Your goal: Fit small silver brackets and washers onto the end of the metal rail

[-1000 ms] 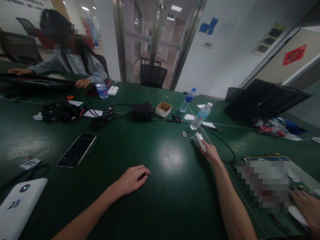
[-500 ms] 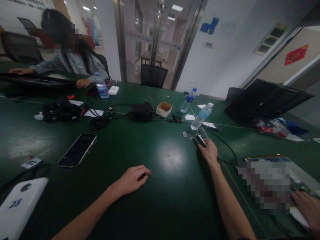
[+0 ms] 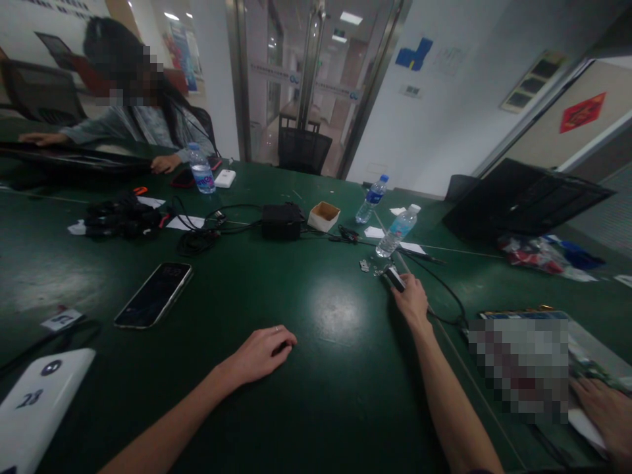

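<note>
Right fingers clamped on device | left fingers curled, we cannot tell whether apart | box open-topped | white-capped bottle, contents unclear

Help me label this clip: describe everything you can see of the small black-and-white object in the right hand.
The small black-and-white object looks like a slim, oblong block with a dark face and a pale edge; its material is unclear, and it is too small to show markings. The right hand holds it by its near end, partly covering it. Its far end points up and left in the picture, on the near side of the white-capped water bottle. Whether it touches the table is unclear.
</note>
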A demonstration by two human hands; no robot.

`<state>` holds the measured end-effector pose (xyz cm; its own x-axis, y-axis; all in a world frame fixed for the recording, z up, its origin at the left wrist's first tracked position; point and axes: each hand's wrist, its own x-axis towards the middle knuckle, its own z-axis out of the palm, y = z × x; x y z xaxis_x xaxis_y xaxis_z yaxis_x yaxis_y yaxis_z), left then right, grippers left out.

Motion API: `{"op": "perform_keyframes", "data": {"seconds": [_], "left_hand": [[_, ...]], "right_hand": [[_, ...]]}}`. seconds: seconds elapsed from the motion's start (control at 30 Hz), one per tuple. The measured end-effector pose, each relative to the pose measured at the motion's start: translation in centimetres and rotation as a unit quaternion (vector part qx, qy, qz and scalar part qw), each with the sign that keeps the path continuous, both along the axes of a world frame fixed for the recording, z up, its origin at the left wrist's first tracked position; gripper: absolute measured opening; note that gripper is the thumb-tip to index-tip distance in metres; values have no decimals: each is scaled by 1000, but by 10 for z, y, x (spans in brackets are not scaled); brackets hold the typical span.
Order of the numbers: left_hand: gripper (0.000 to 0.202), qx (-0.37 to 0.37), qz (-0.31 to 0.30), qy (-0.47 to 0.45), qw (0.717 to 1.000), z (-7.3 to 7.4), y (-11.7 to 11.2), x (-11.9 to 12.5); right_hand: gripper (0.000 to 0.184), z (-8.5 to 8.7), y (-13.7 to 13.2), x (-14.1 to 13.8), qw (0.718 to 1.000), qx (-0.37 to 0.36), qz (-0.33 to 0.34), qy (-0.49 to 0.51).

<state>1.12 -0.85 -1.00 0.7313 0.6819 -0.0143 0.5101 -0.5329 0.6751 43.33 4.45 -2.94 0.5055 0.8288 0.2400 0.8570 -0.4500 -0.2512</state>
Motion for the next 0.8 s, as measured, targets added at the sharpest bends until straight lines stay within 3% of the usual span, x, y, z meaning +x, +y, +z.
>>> {"op": "perform_keyframes", "data": {"seconds": [0.57,0.67,0.8], "left_hand": [[22,-7,5,17,1000,0,0,0],[22,-7,3,16,1000,-1,0,1],[23,6,3,2,1000,-4,0,0]], "right_hand": [[39,8,-10,-10,997,67,-11,43],[35,11,-19,-29,995,0,21,98],[31,11,-44,-83,979,-55,113,158]]}}
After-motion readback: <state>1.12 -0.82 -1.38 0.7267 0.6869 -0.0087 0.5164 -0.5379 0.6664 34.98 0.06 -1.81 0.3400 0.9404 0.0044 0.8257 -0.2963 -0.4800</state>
